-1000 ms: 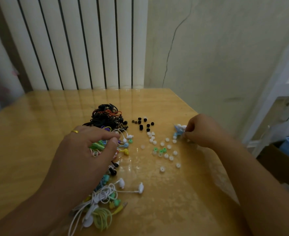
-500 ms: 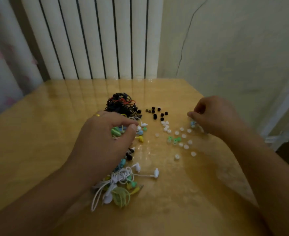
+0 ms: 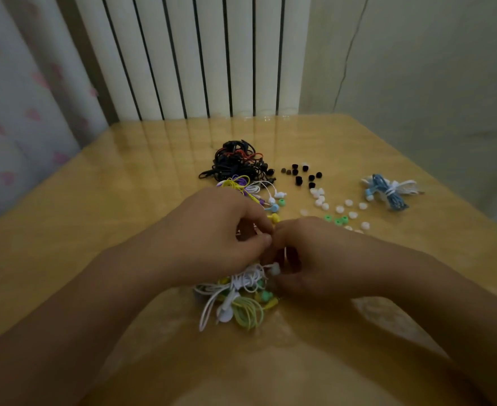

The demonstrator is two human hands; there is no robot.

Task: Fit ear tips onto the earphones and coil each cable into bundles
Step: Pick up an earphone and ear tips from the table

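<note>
Both hands pinch a white earbud [image 3: 275, 269] between them; loose tips [image 3: 339, 208] lie at 1 o'clock, right hand [image 3: 314, 259] nearer than left hand [image 3: 212, 238].

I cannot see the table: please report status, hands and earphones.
Left hand and right hand both pinching white earphone cable. Blue-and-white coiled earphone bundle lies apart, far right. Loose colourful earphone tangle crowds underneath.
</note>
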